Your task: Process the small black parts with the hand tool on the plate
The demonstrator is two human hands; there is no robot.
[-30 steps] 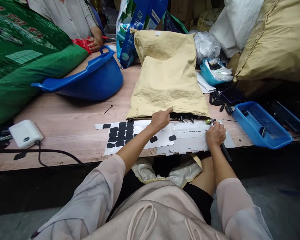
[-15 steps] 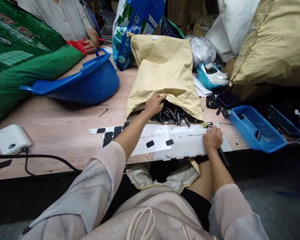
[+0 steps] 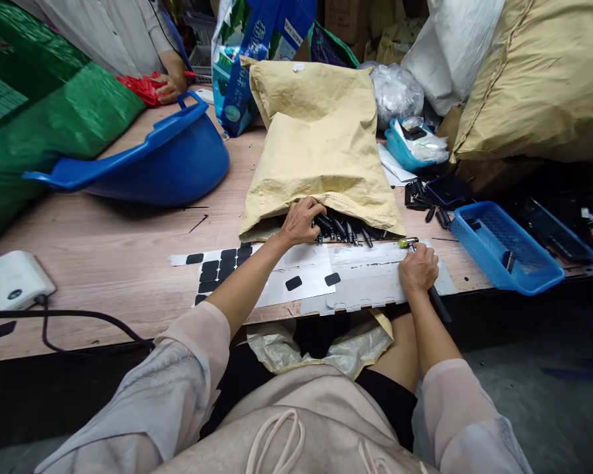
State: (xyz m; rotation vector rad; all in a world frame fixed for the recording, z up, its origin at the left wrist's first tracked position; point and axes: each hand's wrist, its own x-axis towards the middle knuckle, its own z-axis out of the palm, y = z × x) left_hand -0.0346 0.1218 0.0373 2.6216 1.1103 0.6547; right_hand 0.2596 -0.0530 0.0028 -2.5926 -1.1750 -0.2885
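Note:
A tan sack (image 3: 321, 151) lies on the table, its mouth facing me. Black pen-like pieces (image 3: 346, 227) with silvery tips spill from that mouth. At its left part, my left hand (image 3: 301, 220) reaches over the pieces with bent fingers; the fingertips are partly hidden, and what they hold cannot be made out. My right hand (image 3: 418, 268) is closed around a small hammer (image 3: 439, 306), its black handle pointing down past the table edge. The metal and yellow-green head shows above the fist, over a white board (image 3: 366, 280).
Black rounded stickers (image 3: 209, 270) sit on white sheets to the left. A blue basin (image 3: 163, 164), a white box with a cable (image 3: 14, 280) and a blue basket (image 3: 511, 253) stand around. Across the table, a co-worker's hand (image 3: 170, 87) touches red material.
My left hand has shifted down from the sack's flap edge onto the black pieces, its fingers now more bent. The right hand still grips the hammer. The view has shifted slightly.

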